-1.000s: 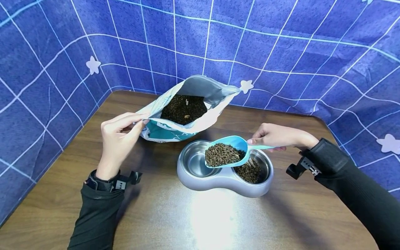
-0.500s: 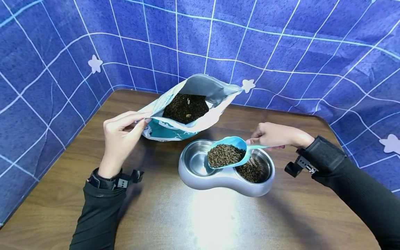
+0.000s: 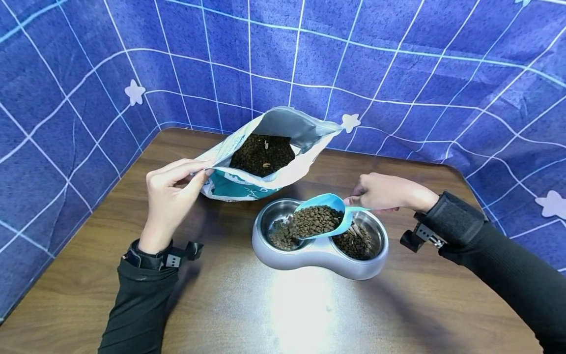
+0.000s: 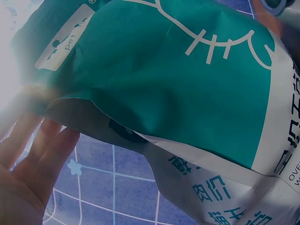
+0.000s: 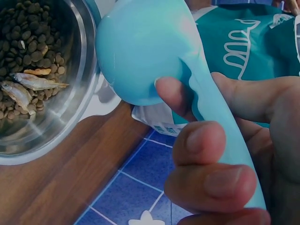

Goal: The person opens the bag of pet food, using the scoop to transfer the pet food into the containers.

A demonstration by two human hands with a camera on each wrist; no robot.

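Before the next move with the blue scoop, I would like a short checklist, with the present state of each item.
1. Right hand gripping the blue scoop: ok.
2. Scoop's front edge over the left bowl: ok.
3. Kibble inside the left bowl: ok.
4. Blue scoop emptied: not ok; much kibble lies in it.
5. Left hand holding the bag by its edge: ok.
6. Bag's base flat: cannot tell; hidden.

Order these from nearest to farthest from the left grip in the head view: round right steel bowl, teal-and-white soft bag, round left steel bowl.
1. Bag: its left edge is in the left grip.
2. Left bowl: right of the grip.
3. Right bowl: farther to the right.
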